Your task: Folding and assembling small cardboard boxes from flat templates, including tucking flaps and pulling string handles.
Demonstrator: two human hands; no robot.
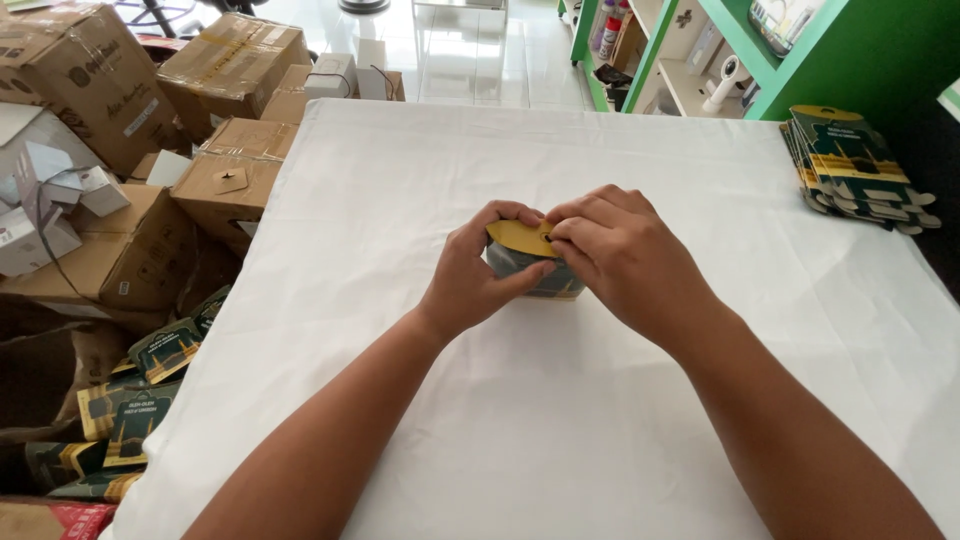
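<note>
Off the desk's [560, 430] left edge: brown cartons [130, 255] stacked, dark green-and-yellow packs [150, 385] spilled lower down. At desk centre: small green-and-yellow box [520, 258], long axis left to right, between both hands. Left hand [480, 275] clasped around its left end; right hand [625, 255] pinching the yellow flap [518, 237] on top. Near the far right corner: flat packs [850, 165] piled.

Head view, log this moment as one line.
left hand: holds small carton | right hand: pinches its yellow flap | on white tablecloth
</note>
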